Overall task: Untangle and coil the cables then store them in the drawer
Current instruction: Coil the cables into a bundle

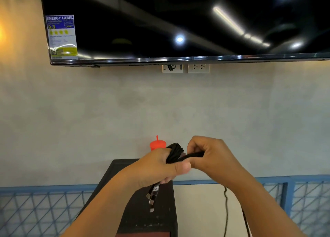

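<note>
A person's left hand (157,167) gripped a bundle of black cable (175,151) at lower centre of the frame, fingers curled round the loops. The right hand (212,154), just beside it and touching at the thumb, pinched a strand running out of the bundle. Metal-tipped connectors (151,199) hung below the left fist, above a dark counter (146,219). The coiling step appeared close to done. The next move would likely call for winding the loose slack round the loops and tucking the end so the coil would hold, then finding the drawer. No drawer was visible anywhere in the picture. A thin black lead (225,210) trailed down at lower right; whether it belonged to the held cable could not be told, as the right forearm covered the join. A red lidded object (158,144) stood half hidden behind the left hand. A wall-mounted television (178,22) filled the top of the frame, with wall sockets (185,68) beneath it. The counter's front was cut off at the bottom edge.
</note>
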`<act>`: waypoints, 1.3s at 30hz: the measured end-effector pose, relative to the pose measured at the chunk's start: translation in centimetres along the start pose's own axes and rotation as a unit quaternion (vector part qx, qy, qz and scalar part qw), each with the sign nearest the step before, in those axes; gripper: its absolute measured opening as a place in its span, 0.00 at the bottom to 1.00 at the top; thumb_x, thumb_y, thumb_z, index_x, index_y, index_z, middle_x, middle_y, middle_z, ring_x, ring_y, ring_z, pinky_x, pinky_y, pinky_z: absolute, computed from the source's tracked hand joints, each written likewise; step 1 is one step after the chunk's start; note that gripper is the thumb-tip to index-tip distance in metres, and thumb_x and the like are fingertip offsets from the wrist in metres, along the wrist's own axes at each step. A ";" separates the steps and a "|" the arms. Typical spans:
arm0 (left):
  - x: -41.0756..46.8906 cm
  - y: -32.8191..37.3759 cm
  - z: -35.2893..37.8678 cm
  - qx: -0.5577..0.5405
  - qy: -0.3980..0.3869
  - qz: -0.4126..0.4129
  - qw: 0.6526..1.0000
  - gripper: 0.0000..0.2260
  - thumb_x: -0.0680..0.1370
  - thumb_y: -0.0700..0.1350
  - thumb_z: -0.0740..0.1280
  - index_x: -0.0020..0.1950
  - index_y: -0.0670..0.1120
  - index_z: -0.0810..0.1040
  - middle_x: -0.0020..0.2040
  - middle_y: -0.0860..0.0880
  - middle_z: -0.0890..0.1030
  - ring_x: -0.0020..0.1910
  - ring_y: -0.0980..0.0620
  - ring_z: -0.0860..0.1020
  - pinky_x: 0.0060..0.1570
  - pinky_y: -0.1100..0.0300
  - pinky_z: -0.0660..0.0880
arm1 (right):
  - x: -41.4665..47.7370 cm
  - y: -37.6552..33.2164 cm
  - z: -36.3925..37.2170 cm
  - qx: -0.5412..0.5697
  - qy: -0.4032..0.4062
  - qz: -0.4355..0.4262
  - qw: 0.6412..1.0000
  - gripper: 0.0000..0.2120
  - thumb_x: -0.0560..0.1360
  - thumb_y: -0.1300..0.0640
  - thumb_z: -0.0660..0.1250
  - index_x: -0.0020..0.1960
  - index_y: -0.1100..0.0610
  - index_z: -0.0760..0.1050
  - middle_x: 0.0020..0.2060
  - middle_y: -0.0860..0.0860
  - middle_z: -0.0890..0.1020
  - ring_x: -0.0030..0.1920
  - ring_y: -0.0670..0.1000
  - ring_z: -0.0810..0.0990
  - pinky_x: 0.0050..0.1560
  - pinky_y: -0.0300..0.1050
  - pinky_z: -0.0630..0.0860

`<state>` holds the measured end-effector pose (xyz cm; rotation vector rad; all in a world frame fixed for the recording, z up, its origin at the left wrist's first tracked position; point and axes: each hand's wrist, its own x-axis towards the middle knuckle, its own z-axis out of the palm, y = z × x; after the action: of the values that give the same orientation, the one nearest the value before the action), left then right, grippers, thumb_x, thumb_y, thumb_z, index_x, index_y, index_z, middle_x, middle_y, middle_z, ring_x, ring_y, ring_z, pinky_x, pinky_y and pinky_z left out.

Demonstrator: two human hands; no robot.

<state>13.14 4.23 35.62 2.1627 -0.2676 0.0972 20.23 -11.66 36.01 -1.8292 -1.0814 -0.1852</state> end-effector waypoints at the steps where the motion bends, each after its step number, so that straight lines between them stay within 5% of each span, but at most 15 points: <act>1: -0.1 0.2 0.0 -0.028 -0.025 0.006 0.999 0.18 0.63 0.64 0.72 0.36 0.52 0.72 0.24 0.55 0.69 0.24 0.58 0.66 0.29 0.66 0.67 | 0.1 -0.1 0.0 0.001 0.007 -0.003 1.000 0.12 0.61 0.56 0.76 0.33 0.48 0.73 0.24 0.42 0.75 0.27 0.40 0.71 0.28 0.32 0.69; 4: -0.4 0.5 -0.4 -0.110 -0.064 0.021 0.992 0.10 0.64 0.49 0.71 0.40 0.48 0.73 0.23 0.55 0.69 0.22 0.60 0.66 0.27 0.68 0.65 | 0.3 0.1 0.3 0.017 0.006 -0.012 1.000 0.14 0.60 0.51 0.77 0.38 0.44 0.73 0.27 0.42 0.75 0.28 0.40 0.71 0.30 0.32 0.70; 9: -0.6 0.4 -0.9 -0.282 -0.097 0.054 0.953 0.03 0.66 0.43 0.67 0.34 0.50 0.76 0.20 0.56 0.67 0.18 0.61 0.64 0.26 0.67 0.66 | 0.8 0.9 0.9 0.033 0.001 -0.055 0.998 0.20 0.54 0.26 0.66 0.44 0.31 0.73 0.39 0.40 0.74 0.38 0.37 0.74 0.40 0.29 0.72; 14: -0.2 -0.2 -1.3 -0.382 -0.171 0.086 0.904 0.06 0.68 0.46 0.72 0.34 0.48 0.77 0.21 0.58 0.70 0.19 0.62 0.68 0.30 0.64 0.71 | 0.7 1.0 1.8 0.043 -0.016 -0.029 0.999 0.03 0.74 0.54 0.67 0.42 0.51 0.75 0.38 0.52 0.78 0.36 0.41 0.74 0.39 0.32 0.70; 17: 0.0 -0.2 -0.7 -0.380 -0.104 0.066 0.917 0.09 0.68 0.46 0.71 0.30 0.48 0.74 0.22 0.55 0.70 0.20 0.60 0.69 0.33 0.62 0.74 | 0.7 0.9 2.2 0.037 0.027 -0.007 0.999 0.10 0.76 0.60 0.61 0.37 0.56 0.72 0.28 0.51 0.74 0.29 0.43 0.70 0.33 0.34 0.68; 20: 0.2 0.0 -0.1 -0.300 0.059 0.035 0.952 0.09 0.70 0.43 0.69 0.29 0.49 0.77 0.25 0.50 0.70 0.24 0.55 0.70 0.36 0.60 0.76 | 1.0 1.3 2.3 0.001 0.067 0.016 0.998 0.11 0.77 0.58 0.60 0.35 0.53 0.70 0.27 0.46 0.73 0.29 0.44 0.70 0.33 0.35 0.68; 23: 0.2 0.2 0.0 -0.258 0.103 0.014 0.960 0.13 0.74 0.43 0.68 0.30 0.49 0.77 0.27 0.48 0.70 0.25 0.54 0.70 0.37 0.61 0.76 | 1.0 1.3 2.3 -0.021 0.063 0.034 0.997 0.11 0.77 0.57 0.60 0.36 0.55 0.70 0.27 0.47 0.73 0.31 0.48 0.72 0.38 0.47 0.71; 27: -0.2 0.0 -0.6 -0.328 0.058 -0.005 0.943 0.13 0.71 0.50 0.67 0.28 0.46 0.74 0.19 0.52 0.65 0.17 0.57 0.65 0.28 0.62 0.73 | 0.9 0.5 2.8 -0.012 0.043 0.021 0.999 0.11 0.77 0.53 0.61 0.39 0.59 0.72 0.27 0.47 0.73 0.31 0.48 0.72 0.36 0.45 0.72; 32: -0.5 -1.1 -0.5 -0.438 -0.033 -0.005 0.898 0.14 0.59 0.49 0.80 0.35 0.41 0.82 0.19 0.53 0.68 0.16 0.59 0.67 0.26 0.64 0.73 | 0.8 0.4 2.6 0.000 0.009 0.024 1.000 0.10 0.75 0.56 0.62 0.38 0.61 0.73 0.25 0.47 0.73 0.27 0.43 0.70 0.31 0.38 0.68; 39: -0.6 -1.1 -0.1 -0.486 -0.139 0.060 0.861 0.16 0.67 0.44 0.73 0.54 0.42 0.82 0.21 0.56 0.70 0.20 0.61 0.70 0.31 0.66 0.72 | 0.7 1.6 2.5 0.171 0.020 0.021 0.985 0.26 0.61 0.44 0.71 0.38 0.69 0.75 0.23 0.50 0.72 0.24 0.43 0.68 0.26 0.34 0.64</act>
<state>12.86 5.03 34.71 1.1372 -0.4907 -0.2425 21.07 -9.54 34.00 -1.5321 -0.9797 -0.0093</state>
